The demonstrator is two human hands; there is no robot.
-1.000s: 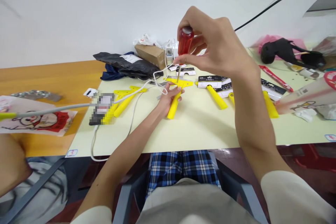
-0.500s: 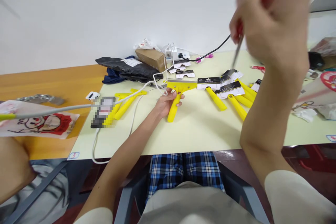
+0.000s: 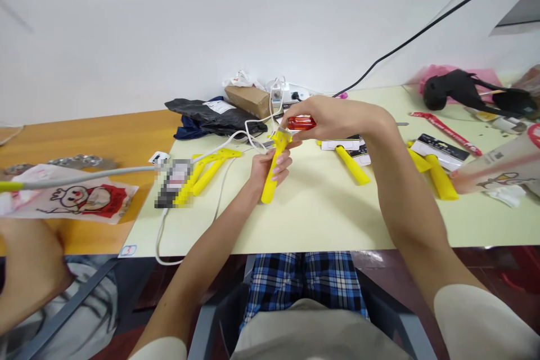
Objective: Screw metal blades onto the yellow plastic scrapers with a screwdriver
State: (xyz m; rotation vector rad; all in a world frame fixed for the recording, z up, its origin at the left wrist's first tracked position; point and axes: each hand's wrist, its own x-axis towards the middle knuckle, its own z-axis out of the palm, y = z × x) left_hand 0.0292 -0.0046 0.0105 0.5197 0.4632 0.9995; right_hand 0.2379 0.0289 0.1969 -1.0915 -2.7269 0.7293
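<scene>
My left hand (image 3: 262,170) is wrapped around the handle of a yellow scraper (image 3: 270,181), held above the table with its head turned nearly edge-on. Over that head, my right hand (image 3: 331,115) holds a red-handled screwdriver (image 3: 301,123) lying sideways in the palm, and its fingertips touch the blade end of the scraper. A thin metal tip (image 3: 403,124) shows beyond the right wrist, in line with the screwdriver. My right forearm partly covers the carded pieces behind it. To the right of my hands lies a yellow handle (image 3: 352,166) beside black-and-white cards (image 3: 337,145).
More yellow scrapers (image 3: 211,171) lie at the left near a white cable (image 3: 160,236). At the back are a black plastic bag (image 3: 211,115), a cardboard box (image 3: 248,100) and a power strip (image 3: 287,93). Rightward lie a red strap (image 3: 449,132) and a printed bag (image 3: 506,160). Another person's arm (image 3: 34,270) is at far left.
My right hand has come down and left from high up, bringing the screwdriver to the scraper head. The scraper has turned from facing me to nearly edge-on. My view has shifted slightly.
</scene>
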